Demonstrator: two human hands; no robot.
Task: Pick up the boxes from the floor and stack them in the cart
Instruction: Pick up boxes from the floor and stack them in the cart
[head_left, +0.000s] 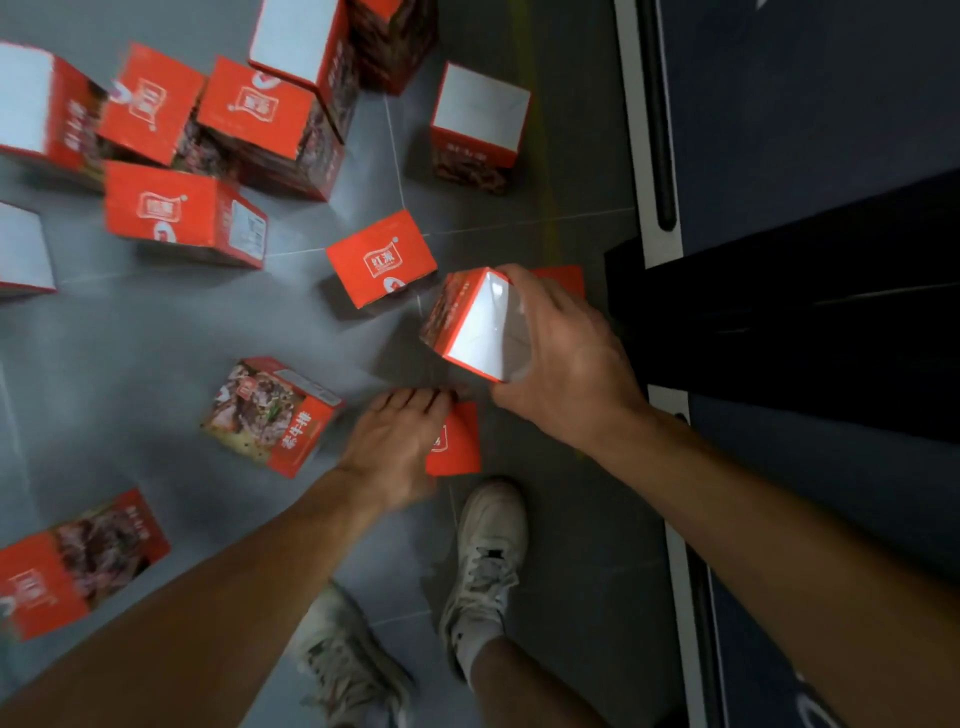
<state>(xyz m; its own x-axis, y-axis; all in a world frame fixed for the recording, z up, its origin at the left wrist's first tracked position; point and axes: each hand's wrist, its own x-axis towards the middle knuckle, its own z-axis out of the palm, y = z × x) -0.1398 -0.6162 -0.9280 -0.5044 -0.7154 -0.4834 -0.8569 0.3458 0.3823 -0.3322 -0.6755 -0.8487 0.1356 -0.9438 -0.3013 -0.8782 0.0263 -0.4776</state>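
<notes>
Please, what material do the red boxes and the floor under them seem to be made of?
The red boxes, such as the box in the right hand, look like thin printed cardboard with a slightly glossy finish: sharp folded edges, a plain white face, printed photos. The floor looks like grey tile, matte to satin, judging by its thin straight joint lines and soft reflections. Neither can be confirmed by look alone.

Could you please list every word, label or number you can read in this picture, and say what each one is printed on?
"红派", white logo: red top of the box mid-floor.
"牛排", white characters after one blurred character: red strip of the food-photo box beside the left hand.
Logos on the other red boxes: blurred.
Print on the box under the left hand: mostly covered.
Box in the right hand: no readable text.
</notes>
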